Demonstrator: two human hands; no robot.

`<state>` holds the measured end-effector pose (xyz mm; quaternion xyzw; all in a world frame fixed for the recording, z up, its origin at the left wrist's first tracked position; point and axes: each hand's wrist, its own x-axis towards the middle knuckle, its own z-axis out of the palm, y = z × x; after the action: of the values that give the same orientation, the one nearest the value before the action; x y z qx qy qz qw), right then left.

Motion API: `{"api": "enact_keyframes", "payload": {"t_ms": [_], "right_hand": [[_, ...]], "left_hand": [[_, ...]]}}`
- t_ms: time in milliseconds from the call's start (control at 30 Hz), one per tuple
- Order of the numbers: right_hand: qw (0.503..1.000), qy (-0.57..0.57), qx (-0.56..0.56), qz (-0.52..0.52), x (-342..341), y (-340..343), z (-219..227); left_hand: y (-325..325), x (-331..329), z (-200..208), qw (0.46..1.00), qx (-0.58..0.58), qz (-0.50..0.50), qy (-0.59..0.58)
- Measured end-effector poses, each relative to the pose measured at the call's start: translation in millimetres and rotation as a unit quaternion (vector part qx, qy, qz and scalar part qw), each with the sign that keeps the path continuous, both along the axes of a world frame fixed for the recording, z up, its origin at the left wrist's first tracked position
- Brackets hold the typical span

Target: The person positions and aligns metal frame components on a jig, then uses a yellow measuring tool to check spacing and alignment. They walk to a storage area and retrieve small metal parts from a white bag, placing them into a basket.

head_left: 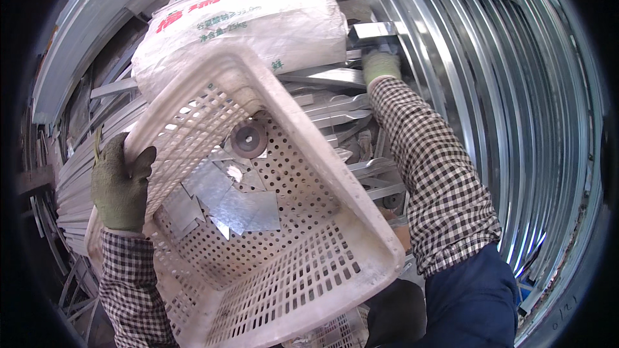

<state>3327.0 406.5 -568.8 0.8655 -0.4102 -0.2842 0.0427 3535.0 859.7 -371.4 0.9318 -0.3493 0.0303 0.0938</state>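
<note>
My left hand (120,183), in a green work glove, grips the left rim of a dirty white plastic basket (303,129), which tilts so that its inside shows. In the basket lie several flat sheet-metal offcuts (248,209) and a round, worn disc (249,138) with a centre hole. My right arm stretches far past the basket. At its end my gloved right hand (382,66) is among metal pieces, right by a short shiny metal channel (377,31). Its fingers are blurred and partly hidden, so I cannot make out a hold.
A white woven sack (258,19) with red and green print lies beyond the basket. Long shiny metal channels (477,90) run along the right side. Metal strips (342,106) lie loose between basket and right arm, and more lengths (84,180) are stacked at left.
</note>
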Motion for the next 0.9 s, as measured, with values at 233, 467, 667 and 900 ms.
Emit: {"api": "enact_keyframes", "payload": {"t_ms": [233, 467, 667, 900], "right_hand": [[0.992, 0.097, 0.053, -0.063, -24.9, 12.9, 11.5], [0.971, -0.092, 0.094, -0.198, -136.3, 115.3, 62.6], [0.946, -0.174, 0.106, -0.252, -231.0, 195.6, 110.3], [0.890, -0.312, 0.144, -0.301, -342.7, 314.8, 173.7]], "left_hand": [[-4.3, -1.9, -0.2, 1.000, -0.007, 0.025, 0.003], [0.2, 2.7, -1.3, 0.996, 0.038, -0.041, -0.064], [-1.0, 9.2, -5.0, 0.991, 0.074, -0.056, -0.091], [5.2, 13.4, -10.1, 0.994, 0.069, -0.056, -0.063]]}}
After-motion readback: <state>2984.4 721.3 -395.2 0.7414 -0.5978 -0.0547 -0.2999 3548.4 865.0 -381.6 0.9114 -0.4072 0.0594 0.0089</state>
